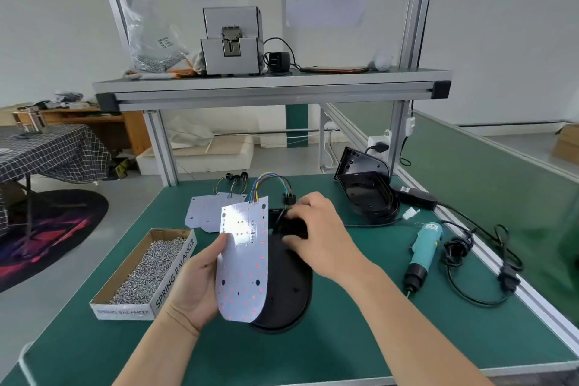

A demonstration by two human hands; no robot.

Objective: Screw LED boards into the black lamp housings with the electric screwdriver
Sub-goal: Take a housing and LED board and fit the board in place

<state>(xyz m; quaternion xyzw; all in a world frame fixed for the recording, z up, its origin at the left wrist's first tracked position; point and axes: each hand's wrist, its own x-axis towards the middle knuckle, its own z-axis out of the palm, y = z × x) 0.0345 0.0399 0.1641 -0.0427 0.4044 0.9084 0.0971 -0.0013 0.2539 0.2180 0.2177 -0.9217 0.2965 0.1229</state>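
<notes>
LED board: the thin white D-shaped LED board [247, 263], dotted with red, stands tilted on edge over the black oval plastic lamp housing [291, 291]. Its rounded end is low and nearest the camera, and a bundle of coloured wires [269, 185] leaves its far end.
Handling: probably light and stiff, yet thin enough to flex. The LED face and wire joints look fragile, so take it by the bare edges and never pull on the wires.
Left hand: the left hand [191, 282] pinches the board's left edge, thumb on the face.
Right hand: the right hand [316, 235] curls over the housing's far end; whether it grips anything I cannot tell.
Housing: lies flat on the green bench mat [344, 348], rigid and steady enough to receive the board.
Tools: the teal electric screwdriver [424, 251] lies untouched to the right, and the open cardboard box of silver screws [147, 269] sits to the left.
Spares: more white boards [202, 211] lie behind, and stacked black housings [369, 194] sit at the far right.
</notes>
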